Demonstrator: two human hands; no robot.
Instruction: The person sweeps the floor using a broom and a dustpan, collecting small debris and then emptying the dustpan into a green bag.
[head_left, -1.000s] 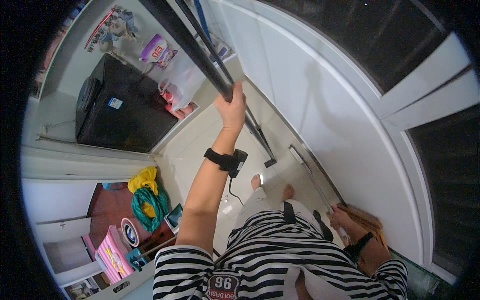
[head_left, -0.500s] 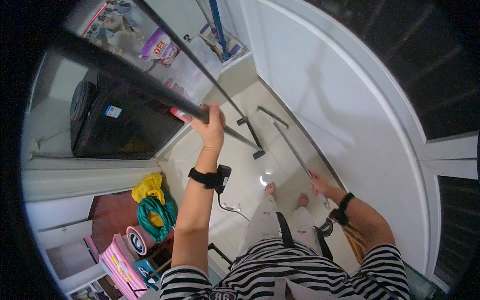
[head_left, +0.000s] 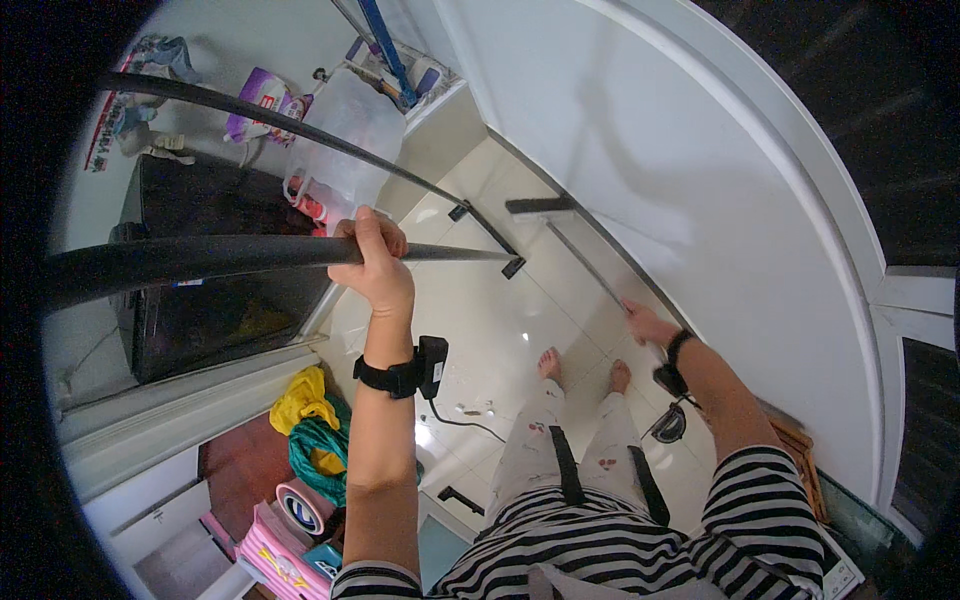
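My left hand (head_left: pixel 378 265) is wrapped round one pole of a black metal rack (head_left: pixel 220 260). Its two long poles run down to a short base bar with black feet on the floor; its upper part lies outside the view. In my right hand (head_left: pixel 650 325) is the grey handle of a broom (head_left: pixel 588 264). The broom's narrow dark head (head_left: pixel 538 206) rests on the tiles near the foot of the white wall. Whether that head carries bristles or a rubber edge I cannot make out.
A large black box-like object (head_left: pixel 215 315) stands at left beside a plastic bag (head_left: pixel 350 130) and a purple packet (head_left: pixel 265 105). Green and yellow cloth bags (head_left: pixel 320 445) and a pink striped item (head_left: pixel 275 545) are lower left. The white wall (head_left: pixel 700 200) curves along the right.
The rack has swung, its held pole now lying nearly level across the view, and my left hand has moved left with it. The broom head has turned and shifted toward the wall.
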